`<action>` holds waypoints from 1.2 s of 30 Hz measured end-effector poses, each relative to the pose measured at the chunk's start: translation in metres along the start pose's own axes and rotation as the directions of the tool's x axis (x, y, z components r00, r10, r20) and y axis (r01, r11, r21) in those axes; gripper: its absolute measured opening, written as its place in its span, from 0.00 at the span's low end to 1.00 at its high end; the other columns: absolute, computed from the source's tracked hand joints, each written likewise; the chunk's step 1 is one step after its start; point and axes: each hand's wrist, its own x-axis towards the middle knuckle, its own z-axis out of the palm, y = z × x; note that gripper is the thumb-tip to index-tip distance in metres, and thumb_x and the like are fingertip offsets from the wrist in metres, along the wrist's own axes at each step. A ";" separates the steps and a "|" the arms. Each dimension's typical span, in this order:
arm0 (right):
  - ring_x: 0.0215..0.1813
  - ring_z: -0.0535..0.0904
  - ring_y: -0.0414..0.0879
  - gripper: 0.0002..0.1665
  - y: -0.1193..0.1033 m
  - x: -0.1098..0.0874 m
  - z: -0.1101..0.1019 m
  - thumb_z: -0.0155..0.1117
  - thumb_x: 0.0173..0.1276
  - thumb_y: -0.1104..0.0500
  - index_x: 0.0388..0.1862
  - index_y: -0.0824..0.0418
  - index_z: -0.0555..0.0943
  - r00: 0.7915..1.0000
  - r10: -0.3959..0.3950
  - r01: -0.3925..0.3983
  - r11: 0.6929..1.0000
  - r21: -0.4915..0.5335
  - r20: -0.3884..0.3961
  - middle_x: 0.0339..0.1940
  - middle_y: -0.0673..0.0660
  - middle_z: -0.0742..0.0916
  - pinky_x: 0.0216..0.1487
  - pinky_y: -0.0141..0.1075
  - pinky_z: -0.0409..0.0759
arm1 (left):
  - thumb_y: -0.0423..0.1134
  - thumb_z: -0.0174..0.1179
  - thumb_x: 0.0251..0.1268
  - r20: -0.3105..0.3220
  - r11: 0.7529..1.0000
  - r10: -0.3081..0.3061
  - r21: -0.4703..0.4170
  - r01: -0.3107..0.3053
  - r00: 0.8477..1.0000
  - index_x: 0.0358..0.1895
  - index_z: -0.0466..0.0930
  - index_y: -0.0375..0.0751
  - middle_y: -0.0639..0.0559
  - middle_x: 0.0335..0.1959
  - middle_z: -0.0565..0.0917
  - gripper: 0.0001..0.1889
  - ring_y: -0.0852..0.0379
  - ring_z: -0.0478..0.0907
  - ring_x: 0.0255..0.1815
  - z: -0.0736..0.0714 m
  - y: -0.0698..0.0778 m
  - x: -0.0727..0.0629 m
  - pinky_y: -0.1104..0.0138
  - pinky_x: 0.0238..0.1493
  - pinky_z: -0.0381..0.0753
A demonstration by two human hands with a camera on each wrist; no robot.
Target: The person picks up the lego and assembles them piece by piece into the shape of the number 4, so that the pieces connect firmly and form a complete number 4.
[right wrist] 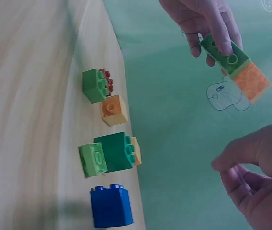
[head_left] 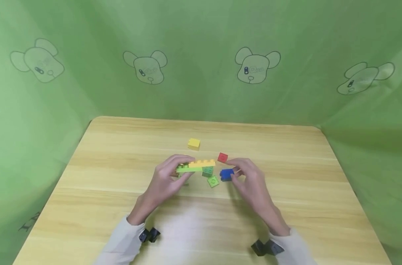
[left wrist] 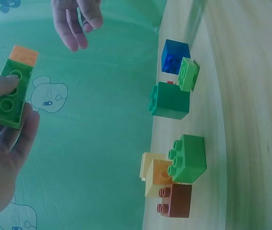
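Observation:
My left hand grips a flat green toy block, thumb on its hollow underside. Joined to its end and jutting out is an orange-yellow block. My right hand hovers above the table with fingers loosely bent and nothing between them. In the head view it overlaps a blue block, but the right wrist view shows that blue block standing apart on the tabletop. Close by lie a dark green block, a light green flat block and a red block.
A yellow block lies farther back on the wooden table. Under my left hand are a green block, an orange block and a brown block. A green curtain encloses the table's back and sides.

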 end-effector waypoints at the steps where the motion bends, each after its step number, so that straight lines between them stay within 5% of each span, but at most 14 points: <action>1: 0.40 0.86 0.52 0.27 0.001 -0.001 0.002 0.71 0.52 0.85 0.51 0.67 0.86 1.000 0.005 -0.005 1.000 0.016 0.014 0.47 0.62 0.88 0.42 0.41 0.89 | 0.19 0.71 0.55 0.000 1.000 -0.002 -0.001 0.002 1.000 0.54 0.82 0.29 0.38 0.50 0.87 0.21 0.43 0.86 0.51 0.000 0.000 0.000 0.71 0.43 0.88; 7: 0.38 0.86 0.52 0.20 0.008 -0.007 0.017 0.70 0.52 0.84 0.43 0.71 0.86 0.994 -0.003 -0.004 0.998 0.070 0.106 0.39 0.63 0.88 0.42 0.35 0.88 | 0.19 0.71 0.56 0.006 1.000 -0.007 0.007 0.007 1.000 0.54 0.82 0.30 0.39 0.51 0.87 0.21 0.43 0.85 0.52 0.000 -0.002 -0.002 0.71 0.45 0.87; 13: 0.35 0.83 0.48 0.16 0.019 -0.012 0.036 0.67 0.56 0.82 0.42 0.71 0.87 0.976 -0.021 0.025 1.000 -0.014 0.216 0.36 0.63 0.89 0.37 0.32 0.87 | 0.19 0.71 0.55 0.002 1.000 -0.006 0.004 0.006 1.000 0.54 0.82 0.29 0.39 0.51 0.87 0.21 0.43 0.85 0.51 0.001 -0.001 -0.003 0.68 0.43 0.89; 18: 0.46 0.86 0.53 0.16 0.023 -0.016 0.047 0.65 0.62 0.79 0.47 0.71 0.86 0.955 0.042 -0.021 0.997 -0.074 0.295 0.44 0.63 0.90 0.47 0.41 0.89 | 0.19 0.71 0.56 0.002 1.000 -0.005 0.009 0.005 1.000 0.55 0.82 0.30 0.39 0.51 0.87 0.21 0.44 0.86 0.51 0.002 0.000 -0.003 0.67 0.46 0.88; 24: 0.59 0.84 0.60 0.17 0.027 -0.019 0.054 0.66 0.65 0.77 0.52 0.71 0.85 0.946 0.023 0.012 0.994 -0.105 0.325 0.54 0.67 0.88 0.61 0.49 0.84 | 0.20 0.71 0.58 -0.005 1.000 -0.002 0.008 0.002 1.000 0.55 0.81 0.30 0.40 0.50 0.87 0.21 0.45 0.86 0.50 0.002 0.000 -0.001 0.67 0.50 0.87; 36: 0.59 0.84 0.60 0.15 0.027 -0.015 0.059 0.67 0.67 0.76 0.52 0.71 0.85 0.937 -0.020 0.067 0.990 -0.123 0.349 0.54 0.67 0.87 0.60 0.49 0.84 | 0.20 0.71 0.58 -0.008 1.000 -0.004 0.009 0.004 1.000 0.54 0.81 0.31 0.40 0.48 0.86 0.20 0.47 0.85 0.46 -0.001 0.000 -0.004 0.73 0.39 0.87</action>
